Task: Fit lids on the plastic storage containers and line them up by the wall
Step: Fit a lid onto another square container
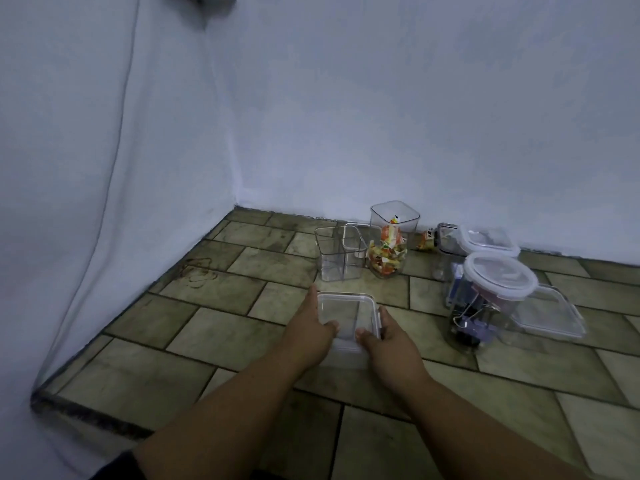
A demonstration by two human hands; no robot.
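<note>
- left hand point(311, 323) and right hand point(384, 337) both grip the square clear tub point(346, 306) mid-floor, thumbs curled onto its lid, fingers down the sides
- farther back: empty open tub point(337, 254), and just right of it a tall open tub point(389, 247) with colourful wrappers
- right: round-lidded tub point(498, 278) with binder clips inside, loose flat lid point(550, 315) beside it

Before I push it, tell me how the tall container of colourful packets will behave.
The tall container looks apt to tip: narrow base, high walls. Probably light, being only part filled. Lidless, it could spill its packets if knocked.
</note>
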